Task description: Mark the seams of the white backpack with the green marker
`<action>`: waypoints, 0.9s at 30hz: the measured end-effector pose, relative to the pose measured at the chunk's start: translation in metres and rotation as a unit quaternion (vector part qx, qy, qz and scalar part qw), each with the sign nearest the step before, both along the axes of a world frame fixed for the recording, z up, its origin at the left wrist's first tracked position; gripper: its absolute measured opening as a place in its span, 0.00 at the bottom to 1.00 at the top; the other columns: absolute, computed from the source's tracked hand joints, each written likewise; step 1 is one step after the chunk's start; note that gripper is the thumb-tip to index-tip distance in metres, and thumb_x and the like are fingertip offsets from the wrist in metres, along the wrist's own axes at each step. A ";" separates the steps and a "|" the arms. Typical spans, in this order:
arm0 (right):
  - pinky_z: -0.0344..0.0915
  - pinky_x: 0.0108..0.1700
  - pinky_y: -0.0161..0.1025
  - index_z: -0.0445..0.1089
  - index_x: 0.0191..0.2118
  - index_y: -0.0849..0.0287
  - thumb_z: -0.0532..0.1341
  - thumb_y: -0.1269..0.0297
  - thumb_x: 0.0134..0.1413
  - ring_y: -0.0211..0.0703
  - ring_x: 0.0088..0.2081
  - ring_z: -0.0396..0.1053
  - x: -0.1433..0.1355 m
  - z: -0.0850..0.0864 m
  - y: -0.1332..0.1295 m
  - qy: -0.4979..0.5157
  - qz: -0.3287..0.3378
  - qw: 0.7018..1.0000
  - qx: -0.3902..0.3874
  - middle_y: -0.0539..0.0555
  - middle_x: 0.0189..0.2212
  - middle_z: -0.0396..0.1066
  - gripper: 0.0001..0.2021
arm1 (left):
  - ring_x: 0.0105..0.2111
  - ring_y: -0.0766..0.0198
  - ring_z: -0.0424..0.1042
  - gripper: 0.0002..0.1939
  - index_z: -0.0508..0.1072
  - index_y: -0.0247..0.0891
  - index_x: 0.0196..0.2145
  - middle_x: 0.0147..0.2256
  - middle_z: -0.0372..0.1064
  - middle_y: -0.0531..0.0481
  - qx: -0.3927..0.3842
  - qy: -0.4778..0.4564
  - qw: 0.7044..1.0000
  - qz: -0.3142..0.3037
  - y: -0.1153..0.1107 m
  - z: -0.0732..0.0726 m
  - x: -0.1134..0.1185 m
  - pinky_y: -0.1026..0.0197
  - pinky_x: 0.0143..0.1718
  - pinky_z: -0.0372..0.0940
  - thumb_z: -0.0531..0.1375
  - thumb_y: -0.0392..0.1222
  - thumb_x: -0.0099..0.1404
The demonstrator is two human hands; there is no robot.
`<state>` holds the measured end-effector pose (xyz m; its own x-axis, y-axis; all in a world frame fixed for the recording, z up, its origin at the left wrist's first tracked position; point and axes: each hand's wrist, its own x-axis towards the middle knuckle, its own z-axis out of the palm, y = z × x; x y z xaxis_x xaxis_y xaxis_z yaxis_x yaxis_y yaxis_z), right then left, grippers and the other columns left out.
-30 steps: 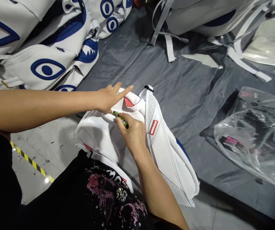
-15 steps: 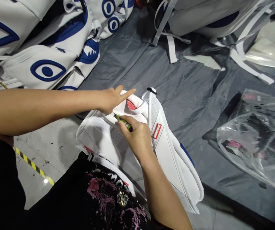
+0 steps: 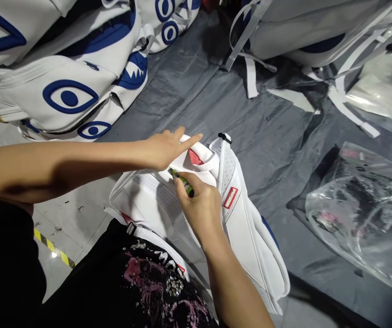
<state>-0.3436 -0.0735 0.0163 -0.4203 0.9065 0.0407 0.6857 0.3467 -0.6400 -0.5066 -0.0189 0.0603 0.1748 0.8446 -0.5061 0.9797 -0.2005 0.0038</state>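
Note:
A white backpack with dotted mesh panels lies against my lap and the table edge, its strap side up. A red label is on one shoulder strap. My left hand rests on the top of the backpack beside the carry handle, fingers spread; its thumb is hidden. My right hand is closed around a small green-and-black tool, whose exact kind I cannot make out. The tool's tip meets the white fabric just below my left hand. A red patch shows under the handle loop.
Several white backpacks with blue eye designs are piled at the upper left. Another white bag with hanging straps lies at the top right. A clear plastic bag sits at the right on the grey sheet covering the table.
The view has shifted slightly. Both hands stay at the same spot on the backpack, and the right hand has turned the green tool a little.

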 end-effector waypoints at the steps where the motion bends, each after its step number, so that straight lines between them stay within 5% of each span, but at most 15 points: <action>1: 0.59 0.30 0.39 0.80 0.46 0.57 0.59 0.60 0.62 0.43 0.27 0.74 -0.001 0.000 0.000 0.004 -0.006 1.000 0.002 0.56 0.29 0.81 0.14 | 0.57 0.43 0.64 0.59 0.25 0.55 0.72 0.71 0.37 0.35 0.000 -0.005 1.000 0.002 -0.001 0.001 -0.001 0.52 0.49 0.67 0.62 0.31 0.60; 12: 0.63 0.32 0.39 0.79 0.44 0.55 0.59 0.60 0.61 0.41 0.27 0.72 -0.004 0.004 0.001 0.049 0.002 0.997 -0.059 0.54 0.31 0.81 0.13 | 0.58 0.42 0.63 0.57 0.26 0.53 0.72 0.72 0.34 0.35 0.006 -0.022 1.000 -0.002 -0.005 0.001 -0.003 0.53 0.49 0.67 0.61 0.31 0.60; 27: 0.64 0.33 0.39 0.79 0.46 0.55 0.58 0.61 0.62 0.43 0.29 0.74 -0.001 0.007 0.001 0.003 0.007 0.999 -0.036 0.54 0.31 0.81 0.13 | 0.58 0.42 0.63 0.58 0.23 0.54 0.71 0.72 0.33 0.37 0.011 -0.020 1.000 -0.005 -0.003 -0.003 -0.004 0.50 0.52 0.66 0.61 0.34 0.60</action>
<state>-0.3449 -0.0728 0.0229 -0.4333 0.9010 -0.0217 0.6771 0.3096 -0.6676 -0.5109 -0.0220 0.0578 0.2036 0.8531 -0.4803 0.9767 -0.2110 0.0394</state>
